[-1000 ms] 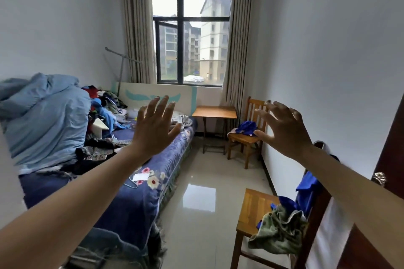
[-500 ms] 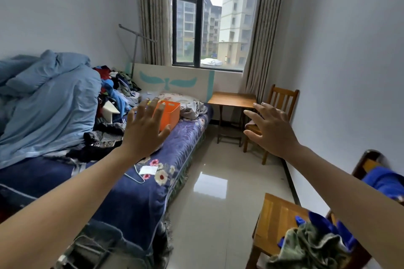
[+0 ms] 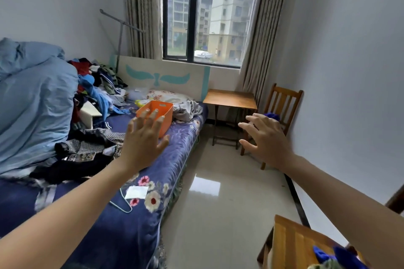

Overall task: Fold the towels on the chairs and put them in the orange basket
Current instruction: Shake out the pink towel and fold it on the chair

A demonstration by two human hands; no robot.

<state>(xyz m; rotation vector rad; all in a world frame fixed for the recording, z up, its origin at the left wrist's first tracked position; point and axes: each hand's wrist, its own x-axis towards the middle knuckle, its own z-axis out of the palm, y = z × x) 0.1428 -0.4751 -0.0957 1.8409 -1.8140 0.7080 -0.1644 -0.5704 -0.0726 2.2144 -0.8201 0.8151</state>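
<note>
Rectangular orange plastic basket [image 3: 162, 109] more exposed behind left hand [image 3: 142, 146], right hand [image 3: 269, 140] raised, both grips apart

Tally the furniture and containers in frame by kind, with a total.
Chairs: 2, far chair and near chair
Tables: 1, side table
Beds: 1, bed
Baskets: 1, orange basket
Total: 5
</note>
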